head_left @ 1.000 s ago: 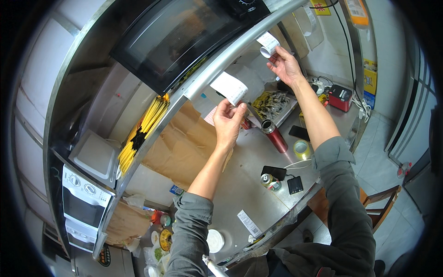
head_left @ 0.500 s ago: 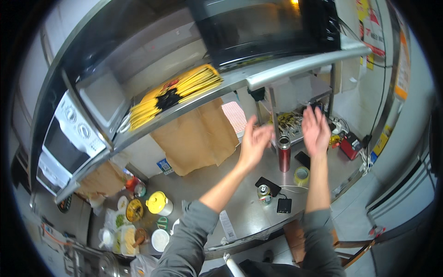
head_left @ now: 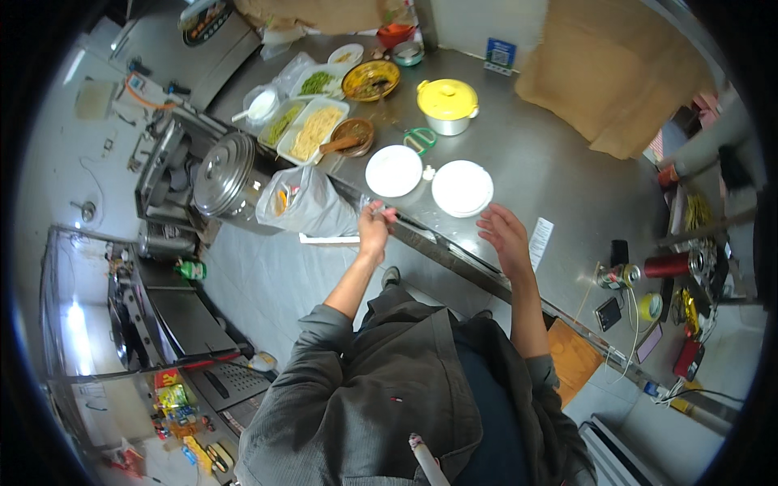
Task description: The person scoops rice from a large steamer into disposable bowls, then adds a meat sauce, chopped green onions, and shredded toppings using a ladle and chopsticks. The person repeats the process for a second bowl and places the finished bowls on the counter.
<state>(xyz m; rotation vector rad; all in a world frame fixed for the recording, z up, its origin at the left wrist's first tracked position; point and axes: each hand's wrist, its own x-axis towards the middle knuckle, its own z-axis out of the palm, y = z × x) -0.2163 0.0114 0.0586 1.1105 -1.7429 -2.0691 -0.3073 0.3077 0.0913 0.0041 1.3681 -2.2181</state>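
My left hand is above the near edge of the steel counter, palm turned up, fingers loosely curled and apart with nothing visible in them. Beside it hangs a white plastic bag. My right hand is open, its fingertips close to a round white dish, with no clear contact. Another round white dish lies left of that one. Right of my right hand lies a paper slip. Behind the dishes are a yellow-lidded pot and a green-handled tool.
Noodles in a plastic tub, a brown bowl and a yellow bowl stand at the back left. On the right are a can, a red flask and tape. A cigarette juts in at the bottom.
The view has swung left and down, from the shelf and the flask to the food and dishes. Both hands, raised before near the flask, are now lower, at the counter's near edge.
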